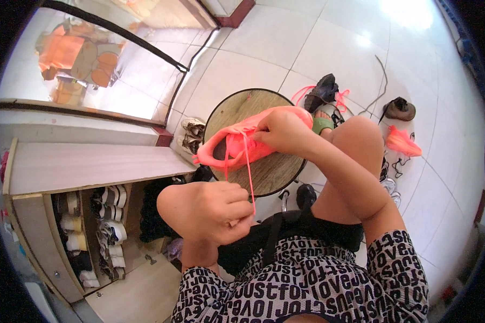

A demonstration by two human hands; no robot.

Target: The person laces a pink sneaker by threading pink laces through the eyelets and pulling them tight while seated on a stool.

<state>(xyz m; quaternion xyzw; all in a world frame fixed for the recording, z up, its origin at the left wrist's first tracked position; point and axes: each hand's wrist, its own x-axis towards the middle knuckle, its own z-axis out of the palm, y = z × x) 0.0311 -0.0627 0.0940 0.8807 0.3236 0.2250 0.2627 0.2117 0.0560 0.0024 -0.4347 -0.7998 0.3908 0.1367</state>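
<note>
A bright coral-pink sneaker (238, 149) lies on a round wood-topped stool (266, 181), its collar toward the lower left. My right hand (285, 133) rests over the sneaker's forefoot, its fingertips pinching at the lacing. In front of my knee, my left hand (228, 212) is closed on the pink shoelace (248, 169). The lace runs taut from the sneaker's eyelets down to that fist. A second strand hangs beside it from the shoe's throat. My right fingers partly hide the lower lacing.
An open shoe cabinet (101, 165) at left holds several shoes. On the tiled floor lie a dark shoe (323, 91) with pink laces near it, a brown shoe (400, 109), another pink shoe (403, 141) and a loose brown lace (382, 80). Pale sneakers (192, 133) stand left of the stool.
</note>
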